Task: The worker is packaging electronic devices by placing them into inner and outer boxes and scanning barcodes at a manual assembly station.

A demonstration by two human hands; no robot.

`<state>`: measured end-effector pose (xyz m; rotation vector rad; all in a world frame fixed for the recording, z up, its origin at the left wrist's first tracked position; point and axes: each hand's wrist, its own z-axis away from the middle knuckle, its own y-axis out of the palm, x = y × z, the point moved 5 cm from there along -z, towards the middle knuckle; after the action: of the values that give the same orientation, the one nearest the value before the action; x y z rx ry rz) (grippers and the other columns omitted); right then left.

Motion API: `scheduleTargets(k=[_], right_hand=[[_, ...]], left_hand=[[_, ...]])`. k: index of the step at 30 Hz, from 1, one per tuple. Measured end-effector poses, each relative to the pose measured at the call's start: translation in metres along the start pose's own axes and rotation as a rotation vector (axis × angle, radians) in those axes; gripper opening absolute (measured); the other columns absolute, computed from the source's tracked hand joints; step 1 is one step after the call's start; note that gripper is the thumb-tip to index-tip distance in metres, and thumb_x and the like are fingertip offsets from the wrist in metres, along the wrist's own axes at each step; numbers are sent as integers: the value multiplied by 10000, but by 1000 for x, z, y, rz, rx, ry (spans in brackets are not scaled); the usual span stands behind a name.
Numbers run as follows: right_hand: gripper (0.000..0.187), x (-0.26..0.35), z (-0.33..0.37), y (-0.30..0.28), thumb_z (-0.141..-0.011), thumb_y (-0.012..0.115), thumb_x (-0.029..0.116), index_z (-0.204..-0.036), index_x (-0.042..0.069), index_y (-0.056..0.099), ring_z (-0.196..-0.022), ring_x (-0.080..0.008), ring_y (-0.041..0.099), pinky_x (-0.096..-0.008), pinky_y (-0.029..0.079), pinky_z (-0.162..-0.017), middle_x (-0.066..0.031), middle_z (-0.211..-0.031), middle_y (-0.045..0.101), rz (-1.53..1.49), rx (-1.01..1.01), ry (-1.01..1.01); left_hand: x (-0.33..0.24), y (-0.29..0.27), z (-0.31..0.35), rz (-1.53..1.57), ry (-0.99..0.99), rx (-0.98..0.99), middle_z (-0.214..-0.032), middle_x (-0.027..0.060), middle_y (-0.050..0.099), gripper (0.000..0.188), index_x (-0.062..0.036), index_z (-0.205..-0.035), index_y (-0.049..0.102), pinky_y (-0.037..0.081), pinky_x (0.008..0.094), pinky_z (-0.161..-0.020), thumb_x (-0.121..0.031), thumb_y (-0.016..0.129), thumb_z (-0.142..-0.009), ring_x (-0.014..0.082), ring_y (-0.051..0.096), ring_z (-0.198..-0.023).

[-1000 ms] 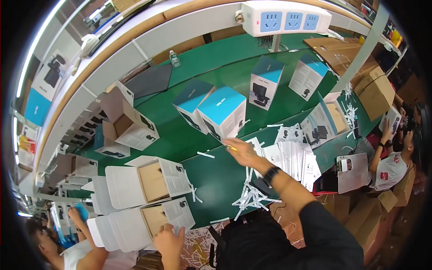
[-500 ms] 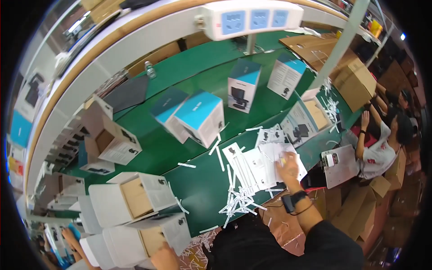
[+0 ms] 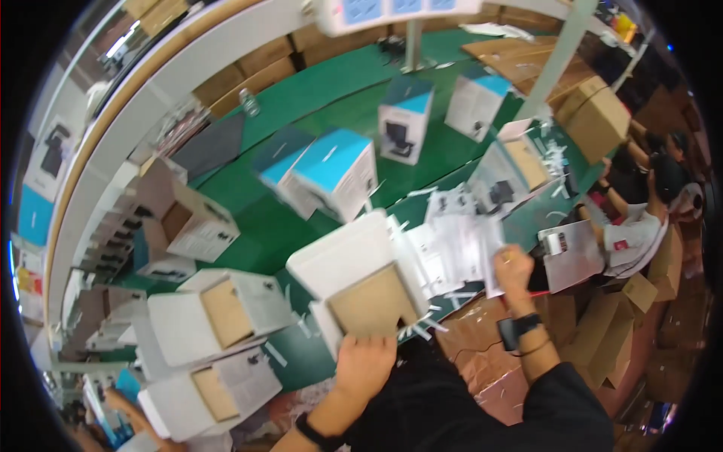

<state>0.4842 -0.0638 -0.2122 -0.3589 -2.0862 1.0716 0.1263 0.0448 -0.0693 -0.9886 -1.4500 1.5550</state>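
Observation:
In front of me an open white box (image 3: 305,271) with a brown cardboard insert (image 3: 369,301) is tilted over the table's near edge. My left hand (image 3: 367,365) is closed on its near rim, the fingers curled over the edge. To the right, my right hand (image 3: 514,269) is closed at the edge of a white paper sheet (image 3: 491,256), which is blurred. More printed white leaflets (image 3: 456,241) lie spread between the box and that hand. White paper strips (image 3: 423,325) stick out beside the box, partly hidden by it.
Two open boxes with brown inserts (image 3: 226,313) stand at left. Closed blue-topped boxes (image 3: 335,169) stand farther back on the green table (image 3: 256,200). An open box (image 3: 512,169) is beyond the leaflets. Co-workers (image 3: 640,241) sit at right; another person's arm (image 3: 128,414) shows lower left.
My left hand has moved right from the lower-left boxes, bringing an open box before me over the paper strips. My right hand has moved slightly right and closed on a sheet.

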Motion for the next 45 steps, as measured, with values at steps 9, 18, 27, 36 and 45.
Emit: scheduleTargets(k=[9, 18, 27, 36, 45], right_hand=[[158, 283, 6, -134, -842, 748, 116, -881, 42, 614, -632, -178, 650, -315, 513, -570, -69, -742, 648, -749, 187, -412], [200, 367, 72, -10, -810, 784, 125, -875, 69, 604, -619, -289, 681, -357, 538, -548, -114, -796, 688, -802, 297, -555], [187, 346, 98, 5, -808, 759, 90, -919, 94, 608, -667, -291, 705, -371, 565, -604, -107, -852, 714, -518, 563, -455], [286, 280, 55, -75, -828, 726, 50, -1097, 77, 631, -733, -195, 683, -306, 543, -643, -67, -830, 669, -673, 190, -660], [415, 300, 93, 20, -860, 787, 250, -1084, 18, 526, -763, -272, 654, -385, 523, -700, -112, -864, 628, -592, 767, -117]], left_hand=[[13, -56, 53, 261, -307, -534, -719, 50, 594, 183, -100, -783, 613, 463, 350, -541, -187, 773, -765, 209, 590, -575], [70, -2, 90, 782, -921, -515, -586, 94, 561, 274, -54, -667, 571, 450, 430, -494, -220, 750, -790, 323, 559, -490], [69, -7, 94, 765, -779, -591, -649, 182, 629, 162, -7, -731, 626, 476, 419, -531, -135, 661, -824, 347, 635, -559], [80, -31, 107, 398, -649, -621, -800, 154, 633, 160, -12, -671, 559, 484, 491, -712, -76, 648, -787, 405, 642, -808], [37, -23, 96, 506, -437, -700, -1346, 270, 541, 397, -2, -1140, 636, 393, 564, -1083, -157, 718, -784, 478, 497, -1309]])
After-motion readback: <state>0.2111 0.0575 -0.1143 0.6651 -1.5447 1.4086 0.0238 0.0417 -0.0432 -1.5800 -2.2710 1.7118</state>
